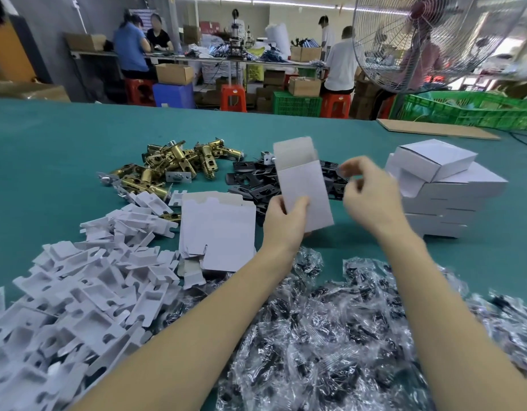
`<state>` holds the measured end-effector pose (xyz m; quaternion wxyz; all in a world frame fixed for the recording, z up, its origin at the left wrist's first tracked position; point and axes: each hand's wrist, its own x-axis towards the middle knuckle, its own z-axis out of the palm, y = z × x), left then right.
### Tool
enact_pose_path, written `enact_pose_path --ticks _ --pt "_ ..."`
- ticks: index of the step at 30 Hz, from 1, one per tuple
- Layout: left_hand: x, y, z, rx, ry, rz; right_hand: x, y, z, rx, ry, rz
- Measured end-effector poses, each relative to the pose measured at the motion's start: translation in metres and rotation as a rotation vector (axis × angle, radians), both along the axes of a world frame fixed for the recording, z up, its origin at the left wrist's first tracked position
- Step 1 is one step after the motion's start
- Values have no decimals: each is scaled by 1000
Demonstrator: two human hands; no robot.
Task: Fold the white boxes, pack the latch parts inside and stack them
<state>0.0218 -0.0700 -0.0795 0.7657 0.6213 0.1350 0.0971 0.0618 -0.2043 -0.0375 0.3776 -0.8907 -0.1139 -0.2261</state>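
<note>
— What do you see above the green surface?
— My left hand grips the flat white cardboard box blank by its lower edge, upright over the black metal plates.
— And the right hand?
— Blurred just beside the blank, fingers loosely curled, holding nothing. Folded white boxes stacked right.

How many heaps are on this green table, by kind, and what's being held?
Heap of brass metal latches: 1
Heap of black metal plates: 1
Heap of white plastic trays: 1
Heap of clear plastic bags: 1
Pile of flat white cardboard blanks: 1
Stack of folded white boxes: 1
Open white box in left hand: 1
Total: 7
</note>
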Motion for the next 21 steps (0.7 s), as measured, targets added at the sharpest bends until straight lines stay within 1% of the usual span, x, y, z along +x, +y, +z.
enact_pose_path --ticks 4,5,6,10,14,16,18,21 --pt "-2 2 5 -25 6 83 11 7 -51 -444 395 240" --pt "-3 3 5 -25 5 91 14 8 -56 -518 458 253" --pt "-3 2 5 -30 8 96 18 8 -58 -555 478 257" --pt "0 2 3 -54 13 123 20 6 -60 -536 421 311" --pt "4 4 -1 -50 5 172 17 9 -60 -568 439 353" --pt "4 4 -1 -46 -2 171 15 11 -57 -513 430 310" --pt "4 4 -2 -47 -4 163 11 10 -54 -478 359 248" --pt "4 4 -2 -49 -1 153 8 8 -47 -486 245 154"
